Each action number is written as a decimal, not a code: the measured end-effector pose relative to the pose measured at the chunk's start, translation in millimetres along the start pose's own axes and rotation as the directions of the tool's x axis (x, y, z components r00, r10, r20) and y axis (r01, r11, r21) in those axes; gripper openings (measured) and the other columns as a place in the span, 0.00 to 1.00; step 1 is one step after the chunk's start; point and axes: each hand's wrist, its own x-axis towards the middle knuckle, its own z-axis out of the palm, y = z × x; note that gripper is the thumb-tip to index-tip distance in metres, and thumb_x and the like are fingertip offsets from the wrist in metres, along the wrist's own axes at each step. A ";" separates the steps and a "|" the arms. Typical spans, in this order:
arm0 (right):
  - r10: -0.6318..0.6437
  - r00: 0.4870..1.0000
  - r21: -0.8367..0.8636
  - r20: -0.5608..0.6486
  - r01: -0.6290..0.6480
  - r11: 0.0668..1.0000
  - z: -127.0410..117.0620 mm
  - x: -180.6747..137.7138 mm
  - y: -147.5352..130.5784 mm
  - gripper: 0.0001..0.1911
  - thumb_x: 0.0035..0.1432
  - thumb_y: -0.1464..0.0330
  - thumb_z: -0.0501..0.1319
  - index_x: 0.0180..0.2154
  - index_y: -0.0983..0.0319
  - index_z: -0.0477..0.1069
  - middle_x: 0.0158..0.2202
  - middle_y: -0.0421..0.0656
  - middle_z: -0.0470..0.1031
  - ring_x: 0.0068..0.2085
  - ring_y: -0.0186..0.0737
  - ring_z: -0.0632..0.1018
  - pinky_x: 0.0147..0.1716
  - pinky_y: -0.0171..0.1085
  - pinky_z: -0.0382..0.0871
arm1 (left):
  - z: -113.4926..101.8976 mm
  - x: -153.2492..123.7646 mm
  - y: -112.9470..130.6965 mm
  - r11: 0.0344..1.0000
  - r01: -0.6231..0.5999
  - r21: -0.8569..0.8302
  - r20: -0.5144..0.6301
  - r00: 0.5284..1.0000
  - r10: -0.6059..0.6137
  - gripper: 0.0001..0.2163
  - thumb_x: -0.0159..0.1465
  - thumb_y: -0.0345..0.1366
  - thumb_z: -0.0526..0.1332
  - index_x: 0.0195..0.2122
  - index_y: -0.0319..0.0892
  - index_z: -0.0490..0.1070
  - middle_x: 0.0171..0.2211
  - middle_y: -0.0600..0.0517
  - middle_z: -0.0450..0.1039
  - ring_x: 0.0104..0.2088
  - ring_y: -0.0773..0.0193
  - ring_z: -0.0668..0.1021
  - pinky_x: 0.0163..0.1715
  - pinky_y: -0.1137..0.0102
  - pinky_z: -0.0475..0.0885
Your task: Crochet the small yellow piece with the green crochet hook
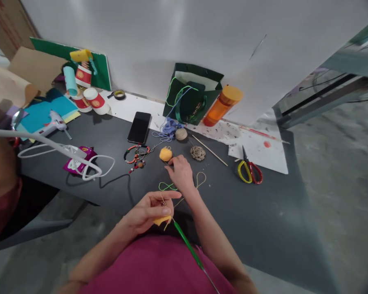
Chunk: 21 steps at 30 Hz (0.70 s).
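Yellow crochet scrap [162, 220], small and ragged, pinched against a green crochet hook [187, 244] by the left hand [147, 211].

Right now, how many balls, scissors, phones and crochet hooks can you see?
Balls: 3 (orange yarn ball, tan twine ball, woven ball)
Scissors: 1 (scissors)
Phones: 1 (phone)
Crochet hooks: 1 (crochet hook)
Total: 6

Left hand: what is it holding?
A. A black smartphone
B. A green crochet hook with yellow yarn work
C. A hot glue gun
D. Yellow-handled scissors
B: the left hand grips the green crochet hook together with a small yellow crocheted piece.
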 end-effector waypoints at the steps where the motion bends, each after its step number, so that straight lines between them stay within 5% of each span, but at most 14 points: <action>1: -0.001 1.000 0.042 0.017 0.000 0.999 0.9 0.1 1.1 0.08 0.61 0.68 0.61 0.29 0.59 0.67 0.41 0.53 0.77 0.44 0.52 0.78 0.48 0.51 0.71 | -0.5 0.5 0.2 1.000 0.002 -0.002 0.001 1.000 -0.002 0.19 0.50 0.40 0.78 0.44 0.47 0.85 0.20 0.56 0.71 0.20 0.72 0.67 0.22 0.75 0.60; 7: -0.006 0.994 0.367 0.105 -0.033 0.930 -13.9 2.5 -7.6 0.09 0.66 0.61 0.54 0.34 0.57 0.63 0.29 0.40 0.80 0.24 0.34 0.76 0.29 0.35 0.72 | -2.2 4.2 -0.9 1.000 0.012 -0.003 -0.015 1.000 -0.012 0.18 0.50 0.40 0.78 0.43 0.48 0.85 0.20 0.56 0.71 0.21 0.72 0.68 0.23 0.75 0.60; 11: 0.048 0.998 0.757 0.029 -0.054 0.652 -33.5 4.0 -16.4 0.15 0.59 0.55 0.64 0.33 0.57 0.64 0.22 0.35 0.75 0.21 0.31 0.71 0.24 0.32 0.65 | -3.0 7.9 -2.1 1.000 0.008 -0.006 -0.023 1.000 -0.009 0.18 0.50 0.39 0.77 0.43 0.48 0.85 0.20 0.56 0.71 0.22 0.72 0.68 0.23 0.75 0.59; 18: 0.095 0.990 0.905 -0.101 0.051 0.423 -59.6 -0.9 -27.5 0.19 0.55 0.54 0.70 0.31 0.55 0.64 0.20 0.32 0.68 0.21 0.30 0.65 0.22 0.32 0.59 | -3.8 17.8 -2.5 1.000 0.002 -0.027 -0.062 0.998 -0.003 0.19 0.51 0.38 0.77 0.45 0.45 0.85 0.20 0.57 0.69 0.22 0.72 0.69 0.24 0.74 0.59; 21: 0.113 0.984 0.930 -0.138 0.089 0.358 -69.3 -6.2 -26.6 0.19 0.52 0.54 0.73 0.30 0.56 0.66 0.20 0.31 0.69 0.20 0.28 0.63 0.22 0.33 0.58 | -7.6 25.4 -2.0 0.997 -0.044 -0.068 -0.231 0.973 0.028 0.23 0.46 0.38 0.80 0.44 0.40 0.84 0.20 0.57 0.68 0.22 0.72 0.69 0.25 0.74 0.60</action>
